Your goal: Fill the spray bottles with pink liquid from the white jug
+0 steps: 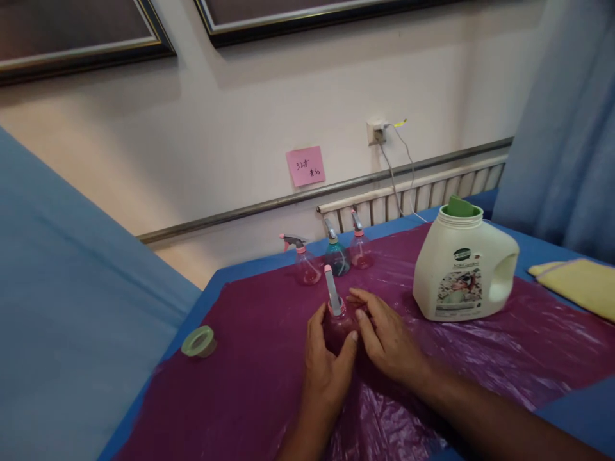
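Note:
Between my two hands stands a clear spray bottle [340, 328] with a pink collar and a grey, pink-tipped spray head pointing away from me. My left hand [327, 365] is wrapped round its left side, thumb across the near face. Against the right side rest the bent fingers of my right hand [387, 336], also closed about the bottle. Just behind it are three more spray bottles: a clear one with a pink trigger [307, 267], a teal one [337, 258] and another clear one with a pink collar [360, 250]. The held bottle's base is partly hidden by my hands.
A cream jug [444, 275] with a green piece in its open mouth stands at right. A green cap [199, 342] lies at left, a folded yellow cloth [579, 285] far right. Purple plastic sheeting [240, 390] covers the table. Wall, radiator [418, 192] and cords are behind.

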The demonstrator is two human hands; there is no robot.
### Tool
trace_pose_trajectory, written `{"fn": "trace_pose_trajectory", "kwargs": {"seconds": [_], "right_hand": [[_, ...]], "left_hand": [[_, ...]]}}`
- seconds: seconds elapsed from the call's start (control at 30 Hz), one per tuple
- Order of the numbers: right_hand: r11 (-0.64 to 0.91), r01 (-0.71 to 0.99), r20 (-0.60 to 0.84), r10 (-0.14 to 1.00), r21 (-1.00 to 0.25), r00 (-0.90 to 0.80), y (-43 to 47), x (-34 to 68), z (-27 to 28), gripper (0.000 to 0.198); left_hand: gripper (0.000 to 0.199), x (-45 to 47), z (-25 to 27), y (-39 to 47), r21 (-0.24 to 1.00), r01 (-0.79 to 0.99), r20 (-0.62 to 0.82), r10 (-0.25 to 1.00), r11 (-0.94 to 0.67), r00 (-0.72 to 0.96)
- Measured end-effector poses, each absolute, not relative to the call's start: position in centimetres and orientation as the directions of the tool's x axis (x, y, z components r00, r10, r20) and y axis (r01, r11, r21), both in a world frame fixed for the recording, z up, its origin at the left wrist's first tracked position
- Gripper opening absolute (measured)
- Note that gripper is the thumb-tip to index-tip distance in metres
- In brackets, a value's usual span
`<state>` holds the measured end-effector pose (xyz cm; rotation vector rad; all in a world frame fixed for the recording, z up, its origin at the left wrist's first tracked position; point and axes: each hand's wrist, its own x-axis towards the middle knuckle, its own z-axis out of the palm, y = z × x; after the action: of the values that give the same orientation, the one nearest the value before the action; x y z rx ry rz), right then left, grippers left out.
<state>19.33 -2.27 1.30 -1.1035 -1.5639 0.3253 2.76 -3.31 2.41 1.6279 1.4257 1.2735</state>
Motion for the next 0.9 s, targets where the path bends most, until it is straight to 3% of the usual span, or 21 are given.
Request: {"fn": "trace_pose_trajectory", "kwargs": {"seconds": [0.47,0.9], "right_hand": [[0.524,0.461,0.607,0.794,-0.716,0.04,-2.52,19.2,1.42,0.041],[0.544,0.465,0.626,0.779,-0.699,0.029,-2.44,19.04,1.95,0.037]], "left_hand": [[0.072,2.6,2.71,-3.18,0.867,0.45,0.266,0.962,-0.213,-0.057],[0.089,2.96,3.48,-3.16,0.911,0.403,0.133,0.986,-0.081,-0.101]]}}
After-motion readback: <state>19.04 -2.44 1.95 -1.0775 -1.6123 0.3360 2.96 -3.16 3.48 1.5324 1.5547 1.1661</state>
